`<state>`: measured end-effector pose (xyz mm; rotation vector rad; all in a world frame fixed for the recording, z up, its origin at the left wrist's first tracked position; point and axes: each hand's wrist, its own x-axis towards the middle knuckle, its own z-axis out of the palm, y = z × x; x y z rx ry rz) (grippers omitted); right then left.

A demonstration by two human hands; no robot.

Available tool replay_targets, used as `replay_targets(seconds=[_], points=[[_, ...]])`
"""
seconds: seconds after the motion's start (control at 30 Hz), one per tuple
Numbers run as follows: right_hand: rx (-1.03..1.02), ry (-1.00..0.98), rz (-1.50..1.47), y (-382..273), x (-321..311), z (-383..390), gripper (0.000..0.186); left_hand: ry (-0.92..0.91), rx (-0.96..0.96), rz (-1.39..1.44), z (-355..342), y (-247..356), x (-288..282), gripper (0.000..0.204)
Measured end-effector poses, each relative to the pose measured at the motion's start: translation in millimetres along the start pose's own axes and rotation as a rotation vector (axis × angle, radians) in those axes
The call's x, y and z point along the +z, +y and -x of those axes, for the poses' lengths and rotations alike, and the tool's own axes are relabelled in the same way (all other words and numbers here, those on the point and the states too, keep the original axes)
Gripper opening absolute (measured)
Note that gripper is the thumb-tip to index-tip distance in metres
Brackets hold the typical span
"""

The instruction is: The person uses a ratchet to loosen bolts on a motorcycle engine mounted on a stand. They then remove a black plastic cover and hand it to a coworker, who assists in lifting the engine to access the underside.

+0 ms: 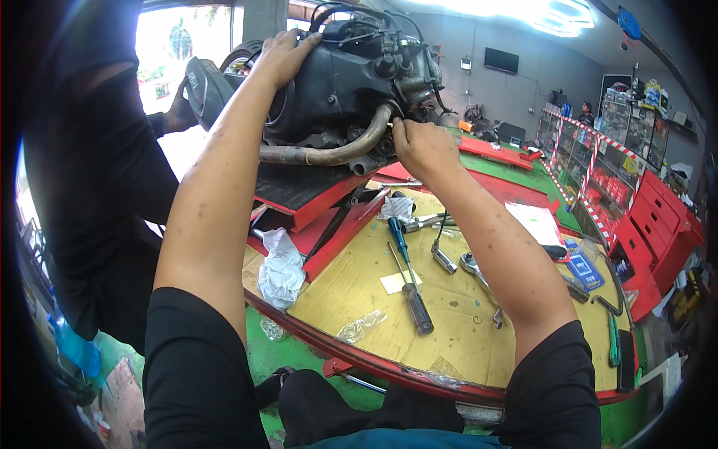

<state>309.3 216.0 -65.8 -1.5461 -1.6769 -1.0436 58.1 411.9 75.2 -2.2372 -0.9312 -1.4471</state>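
Note:
A black scooter engine [321, 93] sits raised on a red-edged stand [314, 191] in front of me. Over its upper edge, my left hand [284, 58] grips the casing with bent fingers; some fingertips are hidden. My right hand [428, 148] is closed at the engine's lower right side, beside the curved exhaust pipe [359, 146]. Whatever its fingers pinch is too small or hidden to make out. Cables and hoses [381, 34] run across the top of the engine.
Screwdrivers [416, 303], sockets, ratchets [473, 266] and a white rag [280, 269] lie on the cardboard-covered red bench [359, 318]. At left, a co-worker in dark clothes [97, 187] has a hand by a dark cover [206, 90]. A red tool cabinet [654, 221] stands right.

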Motion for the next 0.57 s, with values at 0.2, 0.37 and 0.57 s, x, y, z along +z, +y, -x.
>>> replay_targets(seconds=[0.2,0.37,0.57], points=[[0.302,0.147,-0.223,-3,0,-4,0.043,0.128,0.331,-0.241,-1,-14,17,0.048],[0.190,0.184,-0.114,-9,16,-9,0.037,-0.029,0.166,-0.032,-22,-42,10,0.067],[-0.156,0.053,0.410,14,20,0,0.042,0.005,0.101,-0.200,-17,4,9,0.061]])
